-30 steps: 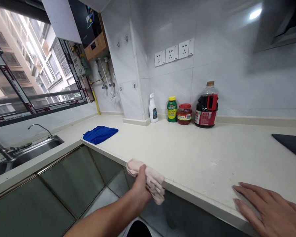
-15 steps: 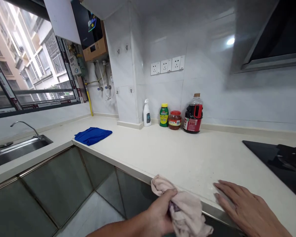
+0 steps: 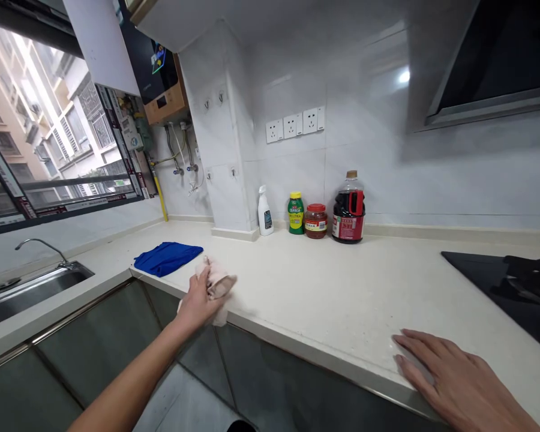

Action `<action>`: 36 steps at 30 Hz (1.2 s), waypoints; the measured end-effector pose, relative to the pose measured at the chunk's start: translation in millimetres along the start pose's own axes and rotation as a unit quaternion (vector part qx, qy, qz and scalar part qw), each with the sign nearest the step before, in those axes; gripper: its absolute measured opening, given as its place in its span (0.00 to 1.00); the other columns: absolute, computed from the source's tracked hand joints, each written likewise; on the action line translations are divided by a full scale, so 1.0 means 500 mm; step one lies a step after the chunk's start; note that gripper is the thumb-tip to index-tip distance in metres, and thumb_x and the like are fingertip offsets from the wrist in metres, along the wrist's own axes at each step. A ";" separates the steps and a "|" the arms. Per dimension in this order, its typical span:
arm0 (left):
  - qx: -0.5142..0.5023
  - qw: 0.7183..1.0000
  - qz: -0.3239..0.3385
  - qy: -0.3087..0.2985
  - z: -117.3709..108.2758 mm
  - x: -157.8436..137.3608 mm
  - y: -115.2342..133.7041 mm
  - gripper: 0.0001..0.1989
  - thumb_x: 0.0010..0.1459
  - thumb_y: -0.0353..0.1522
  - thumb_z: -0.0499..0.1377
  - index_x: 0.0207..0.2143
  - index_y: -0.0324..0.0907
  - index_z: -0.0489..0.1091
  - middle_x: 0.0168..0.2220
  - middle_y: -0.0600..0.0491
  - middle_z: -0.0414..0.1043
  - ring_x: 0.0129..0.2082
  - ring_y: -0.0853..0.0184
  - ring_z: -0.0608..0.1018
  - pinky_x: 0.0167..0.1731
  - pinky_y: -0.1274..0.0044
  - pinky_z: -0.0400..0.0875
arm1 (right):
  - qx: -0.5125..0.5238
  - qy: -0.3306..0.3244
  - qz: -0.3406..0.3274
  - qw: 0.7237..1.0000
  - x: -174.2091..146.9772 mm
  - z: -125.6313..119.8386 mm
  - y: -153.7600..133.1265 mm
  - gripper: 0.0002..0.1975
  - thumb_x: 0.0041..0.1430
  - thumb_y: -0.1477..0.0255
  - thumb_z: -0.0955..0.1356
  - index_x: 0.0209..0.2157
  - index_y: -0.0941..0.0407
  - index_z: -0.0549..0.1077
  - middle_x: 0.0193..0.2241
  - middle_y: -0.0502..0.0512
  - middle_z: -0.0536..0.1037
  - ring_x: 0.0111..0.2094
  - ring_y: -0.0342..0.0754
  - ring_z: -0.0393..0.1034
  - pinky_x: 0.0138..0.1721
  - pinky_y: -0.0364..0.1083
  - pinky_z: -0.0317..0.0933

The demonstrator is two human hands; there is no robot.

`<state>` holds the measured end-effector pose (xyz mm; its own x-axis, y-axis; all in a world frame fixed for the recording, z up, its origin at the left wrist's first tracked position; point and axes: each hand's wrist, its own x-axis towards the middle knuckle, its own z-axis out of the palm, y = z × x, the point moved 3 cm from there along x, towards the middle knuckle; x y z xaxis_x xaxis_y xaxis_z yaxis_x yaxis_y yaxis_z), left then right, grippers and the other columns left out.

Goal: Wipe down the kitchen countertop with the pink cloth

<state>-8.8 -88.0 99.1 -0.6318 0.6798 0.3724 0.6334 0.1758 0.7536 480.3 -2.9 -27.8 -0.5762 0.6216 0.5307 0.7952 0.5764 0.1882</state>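
Left grip [image 3: 201, 305]: closed round the bunched pale cloth.
Pale cloth [image 3: 221, 282]: at the worktop's front edge, near the blue cloth [image 3: 167, 259]; blurred, so I cannot tell how firmly it presses.
Right grip [image 3: 454, 375]: palm down, fingers loosely spread, holding nothing.
Worktop [image 3: 306, 288]: I judge myself partway along it; how much is done I cannot tell.
Specks [image 3: 353, 347]: near my right grip, so that stretch looks unfinished.
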 end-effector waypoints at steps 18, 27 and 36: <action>0.206 0.896 0.352 -0.175 0.281 -0.231 0.166 0.25 0.63 0.42 0.55 0.62 0.52 0.63 0.61 0.47 0.68 0.57 0.51 0.70 0.55 0.55 0.61 | 0.051 0.026 0.008 0.998 -0.001 0.005 0.006 0.25 0.67 0.60 0.53 0.53 0.49 0.75 0.58 0.59 0.71 0.57 0.65 0.65 0.46 0.62 0.65; 0.128 0.898 0.337 -0.254 0.262 -0.194 0.140 0.33 0.60 0.44 0.58 0.66 0.46 0.57 0.63 0.46 0.67 0.62 0.55 0.69 0.61 0.60 0.58 | 0.105 -0.018 0.045 0.993 -0.017 0.024 0.038 0.26 0.65 0.50 0.61 0.60 0.44 0.69 0.61 0.55 0.68 0.59 0.63 0.64 0.53 0.61 0.64; 0.307 0.935 0.089 -0.157 0.217 0.130 0.035 0.32 0.58 0.55 0.51 0.56 0.44 0.65 0.54 0.40 0.75 0.57 0.45 0.72 0.54 0.53 0.60 | 0.062 0.033 -0.009 0.998 -0.010 0.017 0.019 0.34 0.57 0.44 0.67 0.60 0.46 0.69 0.57 0.59 0.72 0.54 0.67 0.68 0.48 0.62 0.65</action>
<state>9.7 36.4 77.9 -0.3901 0.8959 0.2125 0.9141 0.3489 0.2067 488.9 4.0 -35.6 -0.5726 0.5769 0.5825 0.7537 0.6500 0.0971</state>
